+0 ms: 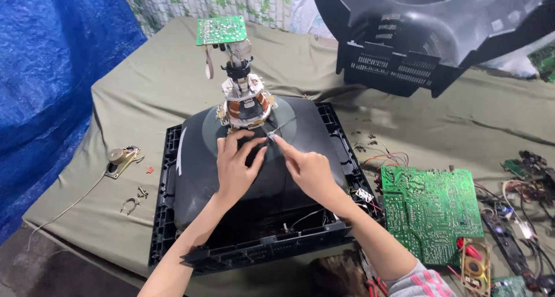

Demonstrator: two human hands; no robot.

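A dark picture tube [196, 175] lies face down in a black plastic frame [165, 216] on a cloth-covered table. Its neck [245, 103] stands upright with a copper-wound yoke and a small green board [220, 30] on top. My left hand [236, 168] rests flat on the tube's back just below the yoke, fingers spread. My right hand [307, 168] reaches in from the right and pinches a thin silvery wire [281, 126] that runs across the tube toward the yoke. The two hands nearly touch at the fingertips.
A large green circuit board [430, 207] lies to the right with loose wires and small parts [520, 216] beyond it. A black rear casing [428, 37] stands at the back right. A small speaker [120, 159] and screws lie left. Blue tarp [52, 71] hangs at left.
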